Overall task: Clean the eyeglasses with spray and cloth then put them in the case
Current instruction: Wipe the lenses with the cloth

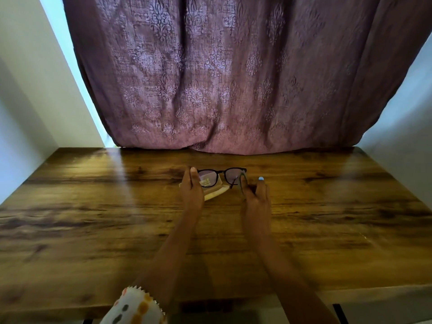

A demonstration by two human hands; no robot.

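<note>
Both hands at centre of frame, holding the eyeglasses over the case, cloth on one lens.

The left hand is gripping the left-of-frame end of the black-rimmed eyeglasses, fingers curled round the rim and thumb lying on top. The right hand is pinching a grey cloth against the right-of-frame lens, its other fingers hanging loosely raised. The eyeglasses are sitting just above frame centre. The cream case is lying on the wooden table directly below them, partly hidden by the left hand. A pale blue spot is showing at a right fingertip; cannot tell what it is. A purple patterned curtain is filling the upper frame. A white patterned sleeve is showing at bottom left.
</note>
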